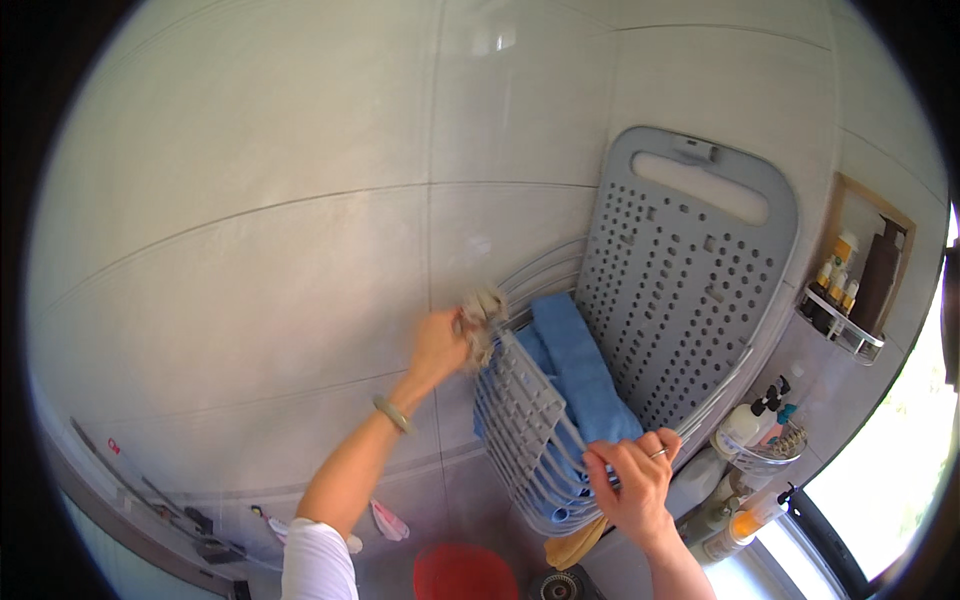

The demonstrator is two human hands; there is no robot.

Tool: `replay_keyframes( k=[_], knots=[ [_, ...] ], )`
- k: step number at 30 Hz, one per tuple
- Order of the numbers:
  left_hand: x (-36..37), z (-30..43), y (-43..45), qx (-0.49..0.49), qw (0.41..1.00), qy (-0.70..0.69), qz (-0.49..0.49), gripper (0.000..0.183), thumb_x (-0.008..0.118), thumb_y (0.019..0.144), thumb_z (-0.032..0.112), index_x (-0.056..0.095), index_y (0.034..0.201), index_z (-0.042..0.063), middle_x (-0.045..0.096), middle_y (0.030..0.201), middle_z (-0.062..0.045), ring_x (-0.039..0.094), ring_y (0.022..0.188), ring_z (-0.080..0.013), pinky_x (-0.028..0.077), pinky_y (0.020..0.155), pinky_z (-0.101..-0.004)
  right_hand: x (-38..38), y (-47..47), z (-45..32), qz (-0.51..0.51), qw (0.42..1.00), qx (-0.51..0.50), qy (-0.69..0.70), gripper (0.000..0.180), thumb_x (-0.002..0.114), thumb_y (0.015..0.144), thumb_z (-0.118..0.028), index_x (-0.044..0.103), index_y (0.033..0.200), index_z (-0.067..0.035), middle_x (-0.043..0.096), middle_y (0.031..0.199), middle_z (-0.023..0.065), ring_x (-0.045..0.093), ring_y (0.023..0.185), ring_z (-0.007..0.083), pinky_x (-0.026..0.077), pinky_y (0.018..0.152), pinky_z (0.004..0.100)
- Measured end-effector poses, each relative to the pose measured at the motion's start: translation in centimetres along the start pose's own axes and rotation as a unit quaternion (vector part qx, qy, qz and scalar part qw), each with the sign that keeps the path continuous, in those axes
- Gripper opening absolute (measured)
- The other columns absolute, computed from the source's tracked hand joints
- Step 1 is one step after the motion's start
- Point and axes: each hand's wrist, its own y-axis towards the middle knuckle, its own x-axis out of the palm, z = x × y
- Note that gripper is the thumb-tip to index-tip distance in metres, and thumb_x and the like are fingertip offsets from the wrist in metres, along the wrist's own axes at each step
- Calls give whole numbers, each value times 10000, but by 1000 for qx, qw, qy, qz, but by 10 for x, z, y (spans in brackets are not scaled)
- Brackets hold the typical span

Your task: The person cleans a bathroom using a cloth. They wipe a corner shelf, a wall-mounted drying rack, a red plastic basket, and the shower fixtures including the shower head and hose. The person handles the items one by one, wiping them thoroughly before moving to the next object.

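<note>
My left hand [442, 341], with a bangle on its wrist, is closed on a crumpled beige cloth [484, 307] at the left corner of a grey plastic laundry basket [521, 397]. The cloth is blurred. Folded blue fabric [585, 367] lies inside the basket, in front of its tall perforated back panel [675, 277]. My right hand [634, 476], wearing a ring, grips the basket's front right rim. A mustard-yellow cloth [576, 544] shows beneath the basket.
Tiled walls stand behind and to the left. Corner shelves [840, 322] with bottles, pump bottles [750, 424] and a window are on the right. Below are a red plastic object [465, 574] and a round dark object [562, 585]. A pink item [390, 521] hangs at the lower left.
</note>
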Motion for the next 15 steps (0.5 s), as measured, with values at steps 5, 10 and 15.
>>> replay_keyframes(
  k=[5,10,15],
  knots=[
    [18,-7,-70,-44,991,-112,58,279,635,864,144,620,1094,-14,684,940,-204,664,859,-322,487,736,-378,-6,-2,-2,-1,1000,15,-23,132,744,726,-59,661,817,-106,566,638,-8,458,616,180,323,779,341],
    [37,-40,-34,-12,984,-144,107,252,636,868,147,603,1060,-13,675,917,-179,646,813,-341,485,721,-389,-6,-1,-10,-10,999,28,-26,141,741,722,-52,656,828,-91,567,638,4,454,620,189,326,795,350],
    [59,-38,10,62,988,-97,101,212,644,876,170,635,994,-7,641,736,-111,602,675,-212,469,629,-362,-7,-1,-13,-13,998,39,-39,137,738,719,-50,657,819,-97,565,634,3,453,620,191,330,800,352]
  ],
)
